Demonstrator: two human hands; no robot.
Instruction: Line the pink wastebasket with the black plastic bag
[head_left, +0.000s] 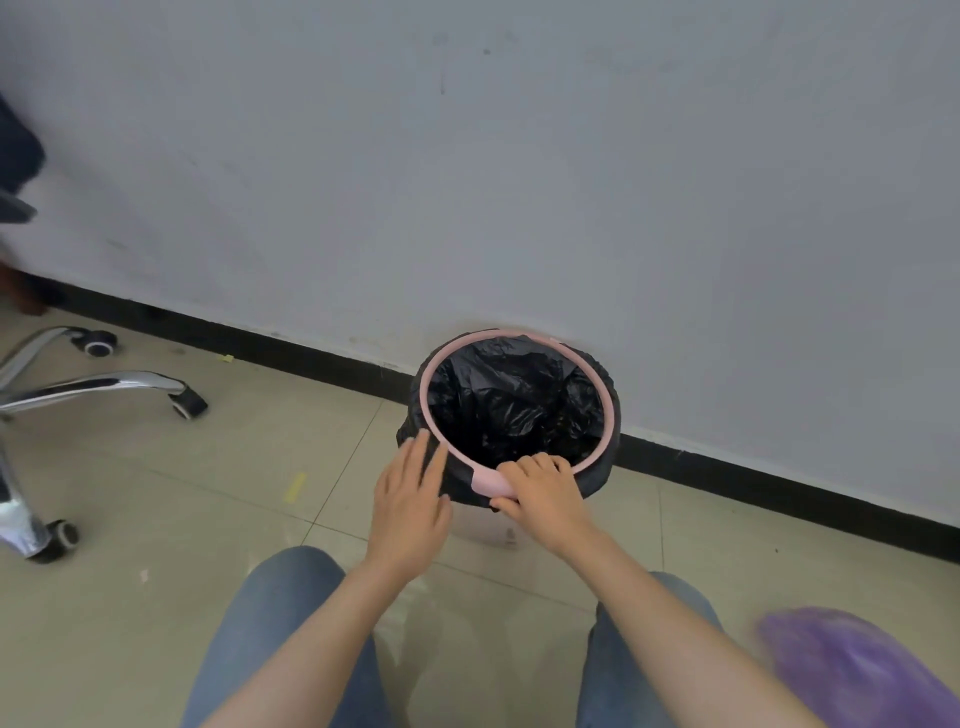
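Observation:
The pink wastebasket (485, 530) stands on the floor against the wall. A black plastic bag (514, 405) fills its inside and folds over the outside of the top. A pink ring (428, 387) sits on the rim over the bag. My right hand (540, 486) grips the wider pink tab at the near side of the ring, fingers curled over it. My left hand (410, 499) lies flat with fingers spread against the folded-over bag at the near left of the basket.
A chrome office chair base (98, 387) with castors stands at the left. A purple blurred object (852, 670) lies at the lower right. My knees in blue jeans (275, 613) are just before the basket. A white wall with black skirting (779, 491) runs behind.

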